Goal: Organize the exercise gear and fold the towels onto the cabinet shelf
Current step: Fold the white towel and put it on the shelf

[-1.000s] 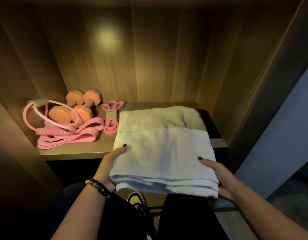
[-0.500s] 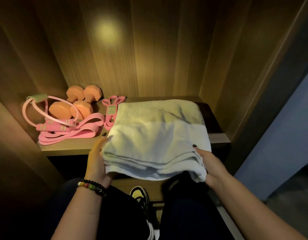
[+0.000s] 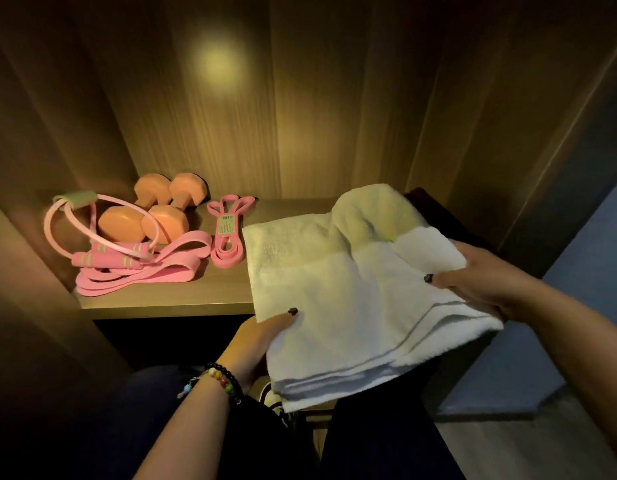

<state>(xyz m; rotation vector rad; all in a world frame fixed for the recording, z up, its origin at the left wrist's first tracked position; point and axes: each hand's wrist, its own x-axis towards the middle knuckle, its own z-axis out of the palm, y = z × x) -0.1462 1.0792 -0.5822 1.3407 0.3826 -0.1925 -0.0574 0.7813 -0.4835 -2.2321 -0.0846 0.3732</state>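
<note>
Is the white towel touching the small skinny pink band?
Apart. The head view shows bare wooden shelf between the folded white towel and the small pink resistance band.

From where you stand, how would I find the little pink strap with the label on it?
Look at the wooden cabinet shelf, where pink and orange exercise gear sits at the left. Just right of the two orange dumbbells and just left of the folded white towel lies a narrow pink looped resistance band. Unlike the wider pink bands nearby, it has a pale green label around its middle.
</note>
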